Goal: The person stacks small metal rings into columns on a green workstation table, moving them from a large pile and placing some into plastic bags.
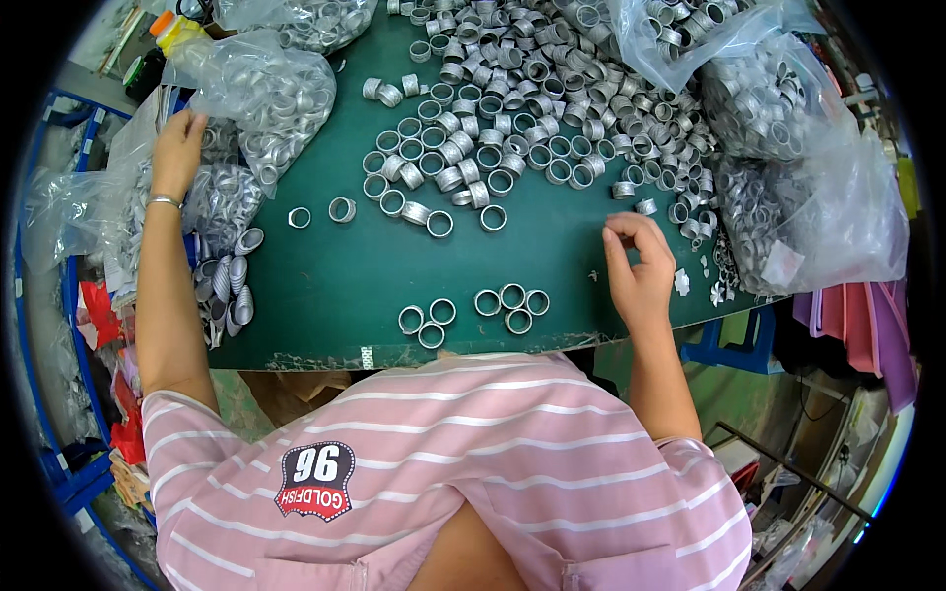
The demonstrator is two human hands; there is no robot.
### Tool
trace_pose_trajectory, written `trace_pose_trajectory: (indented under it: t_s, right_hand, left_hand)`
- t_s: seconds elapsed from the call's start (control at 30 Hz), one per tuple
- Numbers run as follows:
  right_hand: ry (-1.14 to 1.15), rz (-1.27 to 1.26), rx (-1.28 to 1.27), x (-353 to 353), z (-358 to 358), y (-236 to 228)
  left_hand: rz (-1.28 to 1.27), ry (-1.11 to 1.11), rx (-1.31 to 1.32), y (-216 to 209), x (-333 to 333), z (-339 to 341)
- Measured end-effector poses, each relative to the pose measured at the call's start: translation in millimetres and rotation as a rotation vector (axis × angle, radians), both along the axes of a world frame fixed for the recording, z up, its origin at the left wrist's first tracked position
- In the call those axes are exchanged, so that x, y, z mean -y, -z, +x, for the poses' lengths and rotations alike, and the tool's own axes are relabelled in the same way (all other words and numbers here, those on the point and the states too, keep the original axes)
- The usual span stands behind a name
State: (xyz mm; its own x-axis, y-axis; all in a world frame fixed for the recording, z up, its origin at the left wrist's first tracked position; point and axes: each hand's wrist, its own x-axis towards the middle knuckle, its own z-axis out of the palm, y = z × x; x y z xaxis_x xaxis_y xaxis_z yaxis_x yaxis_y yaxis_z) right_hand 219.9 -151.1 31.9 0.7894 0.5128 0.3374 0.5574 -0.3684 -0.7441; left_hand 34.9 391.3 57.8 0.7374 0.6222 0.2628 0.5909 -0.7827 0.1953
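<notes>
My left hand (178, 154) reaches out at the far left, beside a clear plastic bag of grey metal rings (281, 94) and over some papers. Its fingertips blend into the bags, so whether they grip anything is unclear. Over the right part of the green table, my right hand (641, 266) has its fingers curled towards the thumb, with nothing visible in them. Just beyond it lies the edge of a large heap of grey metal rings (537, 71). Close to my body are a group of three rings (432, 337) and another small cluster of rings (518, 321).
Two rings lie apart at left, one a signet-like ring (299, 218). Grey tapered metal pieces (237, 276) sit at the table's left edge. Filled plastic bags (788, 212) crowd the right side, near small silvery scraps (682, 283). A blue stool (734, 345) stands below right.
</notes>
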Motion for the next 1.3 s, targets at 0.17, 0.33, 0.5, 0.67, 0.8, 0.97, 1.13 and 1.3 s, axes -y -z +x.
trace_pose_trajectory:
  t_s: [0.17,0.33,0.5,0.67,0.8,0.97,1.13,1.3]
  right_hand:
    - [0.059,-0.266,0.320,-26,29,18]
    - [0.080,-0.512,0.310,-56,23,37]
    - [-0.195,-0.365,0.212,-74,-10,39]
    - [-0.253,-0.121,0.243,-77,15,28]
    - [-0.018,-0.121,0.392,-105,81,17]
    - [0.077,-0.710,0.141,-139,105,-16]
    - [0.058,-0.722,0.264,-135,107,-9]
    - [-0.087,-0.182,-0.098,-125,85,-5]
  left_hand:
    - [0.102,0.082,-0.074,11,-15,0]
    - [-0.044,-0.005,0.196,15,-9,-2]
    - [-0.158,-0.064,0.185,7,-3,-9]
    - [-0.145,-0.017,0.368,8,-11,-16]
    - [-0.105,-0.026,0.670,-28,23,-12]
    - [-0.170,0.191,0.897,-40,108,4]
    - [-0.399,0.334,0.826,-19,204,24]
    - [-0.682,0.417,0.624,5,268,39]
